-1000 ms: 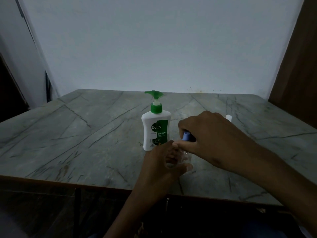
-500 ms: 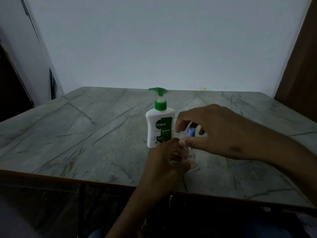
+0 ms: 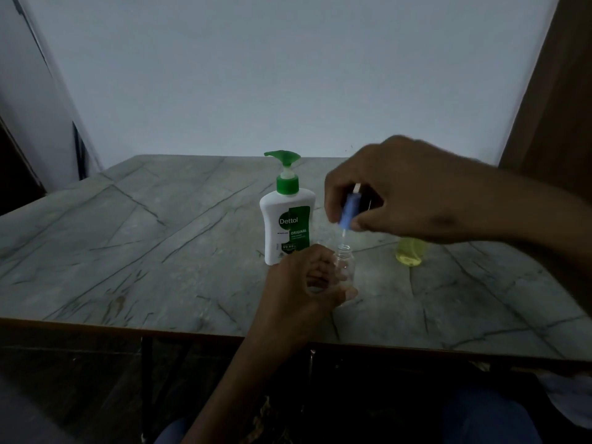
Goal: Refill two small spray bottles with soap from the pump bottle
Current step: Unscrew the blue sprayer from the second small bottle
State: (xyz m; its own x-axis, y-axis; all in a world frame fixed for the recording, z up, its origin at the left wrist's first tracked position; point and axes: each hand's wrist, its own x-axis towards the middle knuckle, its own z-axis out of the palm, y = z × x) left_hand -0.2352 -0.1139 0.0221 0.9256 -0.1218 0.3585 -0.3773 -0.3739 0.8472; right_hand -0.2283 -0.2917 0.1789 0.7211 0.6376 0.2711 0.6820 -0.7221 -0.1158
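A white pump bottle with a green pump head stands upright near the middle of the marble table. Just in front of it my left hand grips a small clear spray bottle that stands on the table with its neck open. My right hand pinches the blue spray cap above that neck; the cap's thin dip tube hangs down toward the opening. A second small bottle, yellowish, stands to the right, partly hidden behind my right forearm.
The table's front edge runs close to my body, with dark space below it. A white wall rises behind the table, and a brown panel stands at the right.
My right hand has lifted the blue spray cap off the clear bottle and raised it, drawing the dip tube up out of the neck. The yellowish bottle has come into view.
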